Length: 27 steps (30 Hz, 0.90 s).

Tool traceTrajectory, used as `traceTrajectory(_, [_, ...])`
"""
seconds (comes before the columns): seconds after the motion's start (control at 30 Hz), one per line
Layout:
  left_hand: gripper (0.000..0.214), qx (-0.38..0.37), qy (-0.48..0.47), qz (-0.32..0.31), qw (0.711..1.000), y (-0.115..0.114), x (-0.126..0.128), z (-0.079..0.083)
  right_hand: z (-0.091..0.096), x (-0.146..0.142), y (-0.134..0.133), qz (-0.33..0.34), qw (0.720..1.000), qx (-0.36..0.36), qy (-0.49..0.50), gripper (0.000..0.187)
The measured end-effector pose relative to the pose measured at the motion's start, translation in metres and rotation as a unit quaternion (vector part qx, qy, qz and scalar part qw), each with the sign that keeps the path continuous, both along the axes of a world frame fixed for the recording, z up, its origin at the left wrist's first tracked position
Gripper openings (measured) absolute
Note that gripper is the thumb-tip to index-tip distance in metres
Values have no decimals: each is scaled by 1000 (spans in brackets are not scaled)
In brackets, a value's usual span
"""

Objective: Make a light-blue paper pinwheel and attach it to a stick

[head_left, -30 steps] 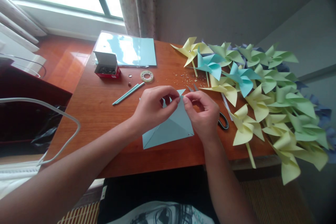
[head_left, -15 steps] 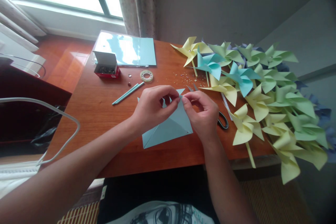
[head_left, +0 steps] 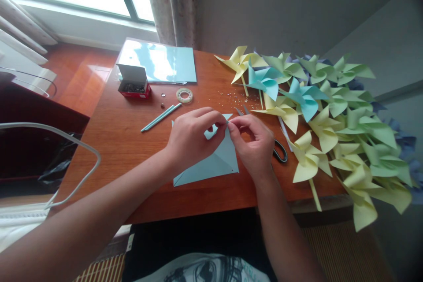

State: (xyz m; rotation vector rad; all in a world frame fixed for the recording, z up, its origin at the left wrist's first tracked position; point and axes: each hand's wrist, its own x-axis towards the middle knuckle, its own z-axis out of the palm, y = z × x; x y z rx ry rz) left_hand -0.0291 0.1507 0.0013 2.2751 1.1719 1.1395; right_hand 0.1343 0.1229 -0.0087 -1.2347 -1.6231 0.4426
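A light blue square of paper (head_left: 211, 165) with diagonal lines running in from its corners lies on the table under my hands. A small dark dot shows near its lower right corner. My left hand (head_left: 196, 134) is closed in a pinch at the paper's upper right corner. Fingertip to fingertip with it, my right hand (head_left: 251, 141) pinches the same spot. The fingers hide most of what is between them. Just right of my right hand lie scissors (head_left: 280, 151) with black handles, partly covered by that hand.
Many paper pinwheels (head_left: 309, 158) crowd the table's right side. On the left are light blue sticks (head_left: 161, 117), a tape roll (head_left: 184, 95), and an open red box (head_left: 135, 88) of small dark pieces. Light blue sheets (head_left: 185, 64) lie behind; tiny scraps (head_left: 233, 99) are scattered near the pinwheels.
The light blue paper has shifted slightly to the left and turned a little. Both hands keep their pinch at almost the same place.
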Motion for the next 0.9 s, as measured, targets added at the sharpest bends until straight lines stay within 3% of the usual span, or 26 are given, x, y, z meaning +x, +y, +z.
traceTrajectory(0.4, [17,85,89,23,992,-3,-1,-5,-1,-1,-1,2,1000,22,-19,8])
traceTrajectory(0.9, [14,-25,-24,-9,999,0,-1,-1,3,0,-2,31,999,-5,29,15])
